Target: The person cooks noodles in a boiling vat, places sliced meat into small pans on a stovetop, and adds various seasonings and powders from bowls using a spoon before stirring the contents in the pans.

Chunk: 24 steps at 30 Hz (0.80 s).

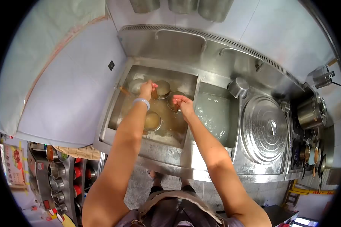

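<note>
Over the left basin (170, 145) of murky water, both my arms reach forward. My left hand (147, 90), with a pale bracelet on its wrist, is closed at the wooden handle of a strainer (163, 89). Lower and to the right, my right hand (182, 103) has its fingers curled at the brown handle of another strainer (177, 94). A round strainer (152, 121) sits nearer to me in the basin, and one more (135, 86) lies left of my left hand.
Right of the basin is a second basin of clearer water (212, 113). A metal pot (238, 87) stands at its back corner, beside a large round lid (264, 129). Two curved faucets (182, 31) rise behind. Pans and pots (310, 113) crowd the far right; shelves of containers (58, 170) stand lower left.
</note>
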Motion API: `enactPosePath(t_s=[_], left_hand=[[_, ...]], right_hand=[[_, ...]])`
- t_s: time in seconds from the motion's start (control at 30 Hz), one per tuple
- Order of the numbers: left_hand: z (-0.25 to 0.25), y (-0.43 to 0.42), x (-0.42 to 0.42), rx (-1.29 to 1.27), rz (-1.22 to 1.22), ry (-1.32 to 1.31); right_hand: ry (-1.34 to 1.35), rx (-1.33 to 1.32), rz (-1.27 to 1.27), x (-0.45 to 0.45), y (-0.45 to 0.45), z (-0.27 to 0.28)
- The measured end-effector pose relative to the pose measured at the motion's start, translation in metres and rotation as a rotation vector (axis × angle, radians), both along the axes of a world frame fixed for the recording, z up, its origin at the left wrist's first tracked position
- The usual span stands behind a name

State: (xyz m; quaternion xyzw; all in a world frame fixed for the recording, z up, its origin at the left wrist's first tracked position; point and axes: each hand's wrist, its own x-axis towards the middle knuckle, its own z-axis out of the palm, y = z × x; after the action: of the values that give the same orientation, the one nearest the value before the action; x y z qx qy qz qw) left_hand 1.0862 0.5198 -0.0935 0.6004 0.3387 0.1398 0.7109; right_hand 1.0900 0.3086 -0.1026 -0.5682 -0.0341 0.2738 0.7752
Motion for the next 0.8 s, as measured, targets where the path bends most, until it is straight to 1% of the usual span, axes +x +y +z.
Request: enactPosePath(t_s=[0.03, 0.07, 0.13, 0.2, 0.3, 0.4, 0.47, 0.57, 0.6, 0.67, 0.73, 0.8], left_hand=[[0.005, 0.003, 0.011, -0.012, 0.012, -0.113], [0.009, 0.007, 0.019, -0.013, 0.010, -0.115], [0.044, 0.005, 0.024, 0.078, -0.036, -0.161], [0.071, 0.009, 0.031, 0.054, -0.024, -0.185], [0.118, 0.003, 0.034, 0.042, -0.038, -0.245], [0.169, -0.016, 0.018, 0.002, -0.055, -0.271], [0.190, -0.027, 0.007, 0.008, -0.048, -0.257], [0.221, -0.041, -0.025, 0.058, -0.118, -0.182], [0.228, -0.046, -0.038, 0.055, -0.121, -0.167], [0.242, -0.052, -0.058, 0.044, -0.127, -0.226], [0.248, -0.057, -0.077, 0.038, -0.150, -0.209], [0.257, -0.071, -0.102, -0.019, -0.093, -0.277]], right_hand=[[-0.046, 0.044, -0.011, 0.005, 0.006, 0.009], [-0.085, 0.085, -0.021, 0.007, 0.010, 0.016], [-0.131, 0.063, -0.035, 0.008, 0.013, 0.048], [-0.144, 0.147, -0.053, 0.006, 0.011, 0.081], [-0.158, 0.160, -0.052, 0.011, 0.000, 0.120], [-0.244, 0.180, -0.049, 0.007, -0.018, 0.148], [-0.272, 0.208, -0.054, -0.003, -0.032, 0.170], [-0.348, 0.244, -0.073, -0.025, -0.054, 0.197], [-0.360, 0.259, -0.080, -0.036, -0.061, 0.207], [-0.367, 0.238, -0.092, -0.052, -0.073, 0.226], [-0.389, 0.282, -0.055, -0.068, -0.084, 0.235], [-0.385, 0.312, -0.042, -0.082, -0.102, 0.238]])
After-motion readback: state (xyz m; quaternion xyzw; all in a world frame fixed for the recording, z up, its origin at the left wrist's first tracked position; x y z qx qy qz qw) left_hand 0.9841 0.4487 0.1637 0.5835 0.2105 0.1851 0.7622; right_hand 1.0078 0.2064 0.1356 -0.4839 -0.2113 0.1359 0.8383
